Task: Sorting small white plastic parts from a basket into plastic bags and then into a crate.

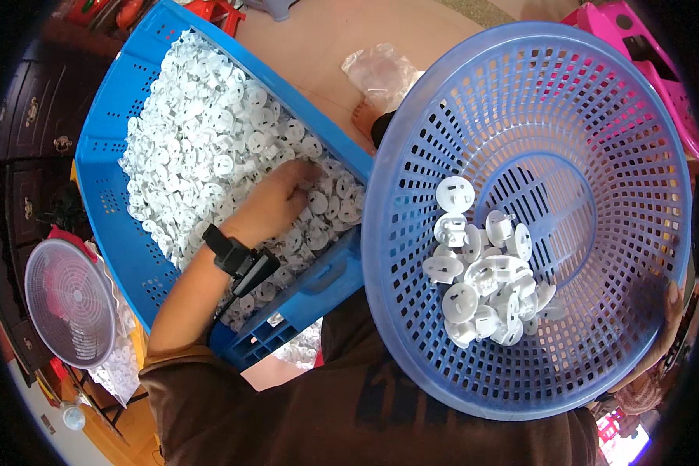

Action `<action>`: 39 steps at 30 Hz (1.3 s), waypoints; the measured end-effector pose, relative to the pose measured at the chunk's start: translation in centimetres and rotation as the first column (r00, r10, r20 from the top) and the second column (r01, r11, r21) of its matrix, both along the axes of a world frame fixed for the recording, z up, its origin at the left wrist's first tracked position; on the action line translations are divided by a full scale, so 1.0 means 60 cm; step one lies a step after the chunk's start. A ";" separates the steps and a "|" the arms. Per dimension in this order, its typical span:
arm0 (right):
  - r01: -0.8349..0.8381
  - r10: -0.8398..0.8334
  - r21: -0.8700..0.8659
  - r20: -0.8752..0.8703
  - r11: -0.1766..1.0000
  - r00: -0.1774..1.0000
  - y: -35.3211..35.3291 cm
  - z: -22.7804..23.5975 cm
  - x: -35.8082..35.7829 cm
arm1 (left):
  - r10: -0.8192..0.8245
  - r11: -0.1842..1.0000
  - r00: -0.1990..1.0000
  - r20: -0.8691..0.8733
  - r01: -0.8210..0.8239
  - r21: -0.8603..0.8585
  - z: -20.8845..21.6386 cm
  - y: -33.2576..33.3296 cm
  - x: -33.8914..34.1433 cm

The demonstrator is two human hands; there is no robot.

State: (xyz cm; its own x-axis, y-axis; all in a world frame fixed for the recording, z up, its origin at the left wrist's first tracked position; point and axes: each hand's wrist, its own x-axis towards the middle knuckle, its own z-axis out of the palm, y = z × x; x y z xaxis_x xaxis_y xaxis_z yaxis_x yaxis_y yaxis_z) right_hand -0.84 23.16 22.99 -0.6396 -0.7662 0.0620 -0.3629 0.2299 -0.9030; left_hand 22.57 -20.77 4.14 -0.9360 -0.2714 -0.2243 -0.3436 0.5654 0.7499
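My left hand (286, 194), with a black strap round the wrist, reaches into a blue plastic crate (101, 175) heaped with small round white plastic pieces (202, 116) that have slots and prongs. Its fingers curl down among the pieces, and the tips are hidden, so what they hold does not show. On the right, a large translucent blue plastic basket (629, 210) with a slotted wall tilts toward me. A small pile of the same white pieces (489, 287) lies low inside it. My right hand (670, 314) grips the basket's right side, partly seen behind the wall.
A clear plastic bag (380, 74) lies on the floor beyond the crate. A pink plastic item (652, 54) stands behind the basket. At left are a dark drawer cabinet (35, 116) and another round mesh basket (70, 303). A lit screen (623, 443) shows bottom right.
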 end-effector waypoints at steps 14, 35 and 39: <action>0.123 -0.123 0.001 0.075 0.992 0.990 0.016 -0.024 -0.015 | 0.000 0.920 0.999 0.037 0.015 -0.393 0.011 0.046 -0.010; 0.074 -0.076 -0.024 -0.113 0.997 0.991 0.031 -0.054 -0.034 | 0.246 0.963 0.964 0.099 -0.254 0.087 0.006 -0.002 0.034; 0.058 -0.062 -0.030 -0.151 0.998 0.987 0.031 -0.056 -0.036 | 0.328 0.909 0.938 0.117 -0.347 0.231 -0.009 -0.014 0.038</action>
State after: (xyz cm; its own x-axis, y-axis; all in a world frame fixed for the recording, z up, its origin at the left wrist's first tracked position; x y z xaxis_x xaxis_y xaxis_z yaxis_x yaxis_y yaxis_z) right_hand -2.98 24.99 19.62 -0.6663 -0.7235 0.1807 -0.4822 0.2332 -0.8445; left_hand 24.87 -21.61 3.59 -0.7767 -0.4957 -0.3887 -0.5408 0.2083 0.8149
